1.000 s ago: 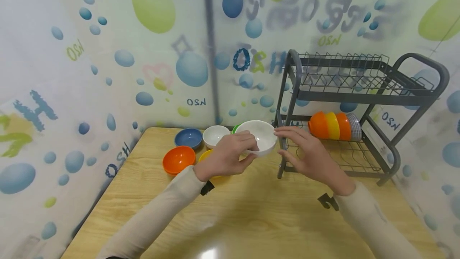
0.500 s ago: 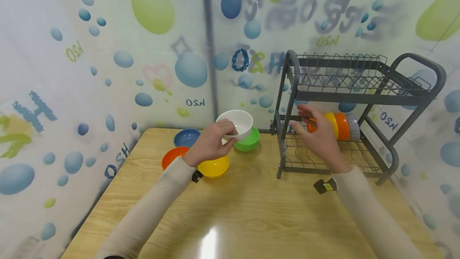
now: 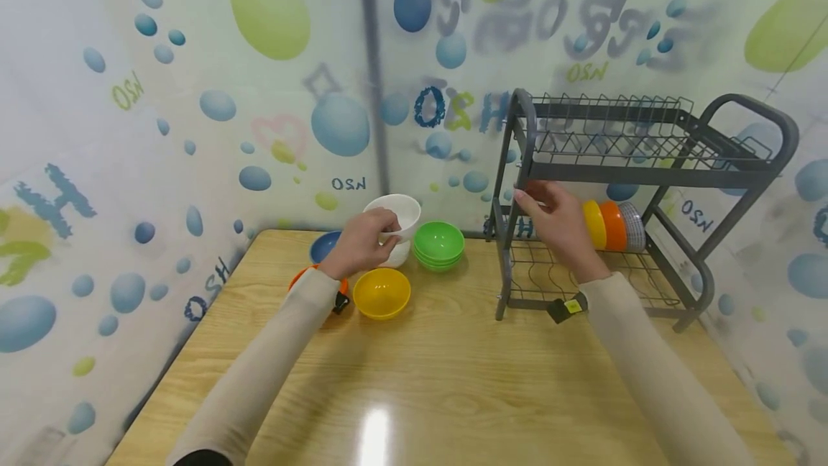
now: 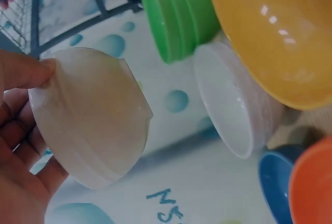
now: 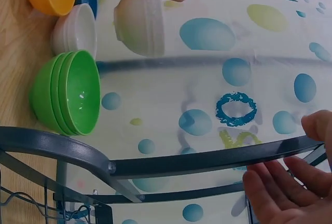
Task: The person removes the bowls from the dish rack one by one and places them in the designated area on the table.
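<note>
We record the left hand (image 3: 357, 244) pinching the held white bowl (image 3: 402, 213) at its rim, thumb against fingers. The held white bowl is roughly upright, mouth up, raised above the back edge of the table (image 3: 453, 380). From the head view it overlaps the lower white bowl (image 3: 397, 257) standing there; both wrist views show the 2 apart.

We find the right hand (image 3: 561, 225) at the front left post (image 5: 207, 163) of the rack (image 3: 637, 177). Its thumb (image 5: 317, 124) and fingers lie to either side of the post; we cannot tell whether they press on it.

Near the table's back edge, left of the rack, we note 3 nested green bowls (image 3: 439, 244) just beside the lower white bowl. The blue bowl (image 3: 323, 247) sits nearer the back left corner. A yellow bowl (image 3: 382, 295) stands forward of these; the orange bowl (image 4: 314, 187) beside it is mostly hidden by the left arm in the head view.

On the rack's lower tier, bowls lie on their sides in a row: we see a yellow one (image 3: 594, 225), an orange one (image 3: 612, 226) and a patterned one (image 3: 635, 227) at the right end.
</note>
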Demonstrator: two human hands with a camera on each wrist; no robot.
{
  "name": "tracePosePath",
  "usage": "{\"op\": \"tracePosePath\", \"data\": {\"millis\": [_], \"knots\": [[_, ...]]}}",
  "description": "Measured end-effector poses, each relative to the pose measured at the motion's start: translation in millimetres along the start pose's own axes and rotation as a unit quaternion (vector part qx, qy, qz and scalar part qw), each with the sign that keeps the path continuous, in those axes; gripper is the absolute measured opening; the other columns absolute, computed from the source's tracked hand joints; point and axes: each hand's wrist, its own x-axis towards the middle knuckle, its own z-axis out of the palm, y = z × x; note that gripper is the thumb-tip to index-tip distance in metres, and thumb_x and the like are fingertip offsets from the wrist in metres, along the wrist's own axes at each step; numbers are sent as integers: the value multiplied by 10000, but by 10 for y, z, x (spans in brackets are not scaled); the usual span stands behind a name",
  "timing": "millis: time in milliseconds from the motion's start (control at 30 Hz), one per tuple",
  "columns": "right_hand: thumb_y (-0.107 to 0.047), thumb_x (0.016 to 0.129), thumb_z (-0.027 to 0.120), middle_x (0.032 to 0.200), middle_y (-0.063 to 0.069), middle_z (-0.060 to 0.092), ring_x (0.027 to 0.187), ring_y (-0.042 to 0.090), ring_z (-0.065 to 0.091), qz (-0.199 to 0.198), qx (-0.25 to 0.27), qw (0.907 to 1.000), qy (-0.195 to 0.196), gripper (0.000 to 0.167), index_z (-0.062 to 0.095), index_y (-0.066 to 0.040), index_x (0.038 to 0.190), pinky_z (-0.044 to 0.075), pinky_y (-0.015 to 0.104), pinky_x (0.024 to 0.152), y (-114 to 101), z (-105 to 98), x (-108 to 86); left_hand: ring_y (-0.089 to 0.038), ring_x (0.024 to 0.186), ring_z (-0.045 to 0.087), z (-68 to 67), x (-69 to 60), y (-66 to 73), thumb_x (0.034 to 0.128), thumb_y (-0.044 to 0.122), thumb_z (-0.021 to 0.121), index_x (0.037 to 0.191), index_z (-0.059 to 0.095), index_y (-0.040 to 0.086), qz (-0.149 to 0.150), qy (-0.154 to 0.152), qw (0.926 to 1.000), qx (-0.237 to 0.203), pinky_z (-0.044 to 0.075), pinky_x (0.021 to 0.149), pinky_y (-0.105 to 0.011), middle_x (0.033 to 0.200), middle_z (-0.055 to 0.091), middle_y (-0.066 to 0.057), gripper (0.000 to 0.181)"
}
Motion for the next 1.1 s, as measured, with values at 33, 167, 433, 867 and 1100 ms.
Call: {"op": "tracePosePath", "data": {"millis": [33,167,433,867,1100], "knots": [[-514,1004,605,1507,122,548,1414,313,505,54,10,10000,17,608,551,-95,1441,404,516,1185,6,6,14,-194,826,610,7,5,-27,907,86,717,880,661,119,-30,-20,10000,67,552,769,-354,918,685,-35,70],[-500,1003,615,1501,123,555,1410,313,510,146,79,9998,93,596,568,-85,1429,408,521,1181,30,12,57,-184,731,566,44,30,-122,896,98,722,857,674,122,-35,-47,9994,355,499,678,-337,846,689,-22,66],[-510,1000,611,1497,128,560,1398,312,511,191,84,9998,-24,607,577,-78,1426,401,531,1183,70,-22,102,-183,691,565,161,101,-265,896,148,728,874,712,126,-342,-484,9955,743,464,672,-310,791,703,12,35],[-521,997,606,1443,146,597,1304,307,585,13,-11,10000,-26,624,574,-65,1421,458,505,1138,100,5,103,-209,673,533,468,144,-396,814,69,685,797,667,106,-271,-1215,9831,1344,457,665,-334,701,615,4,45],[-515,998,609,1416,140,612,1263,298,612,-113,-8,9999,83,603,586,-68,1402,469,490,1130,126,10,121,-201,657,519,523,121,-385,811,57,719,772,639,119,-241,-1233,9833,1315,443,656,-330,678,585,9,109]]}}
